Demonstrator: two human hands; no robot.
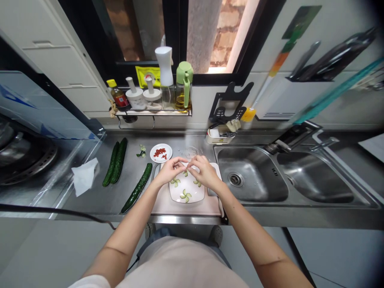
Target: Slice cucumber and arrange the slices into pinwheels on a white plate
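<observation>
Both hands meet over the far edge of a white squarish plate (pixel 192 194). My left hand (pixel 170 171) is closed in a pinch, its fingertips almost touching those of my right hand (pixel 204 171), which is pinched too. Whatever sits between the fingertips is too small to name. Green cucumber slices (pixel 185 195) lie on the plate in small pinwheel groups near its sides. Under the plate is a pale cutting board (pixel 186 209). Just beyond my left hand, a small round white dish (pixel 153 149) holds small red pieces (pixel 160 153).
One cucumber (pixel 137 188) lies left of the board, and two more cucumbers (pixel 115 162) lie farther left near a crumpled white paper (pixel 85 177). Cucumber scraps (pixel 141 151) sit behind. At right is a double sink (pixel 255 176); a seasoning rack (pixel 154 113) hangs at the back.
</observation>
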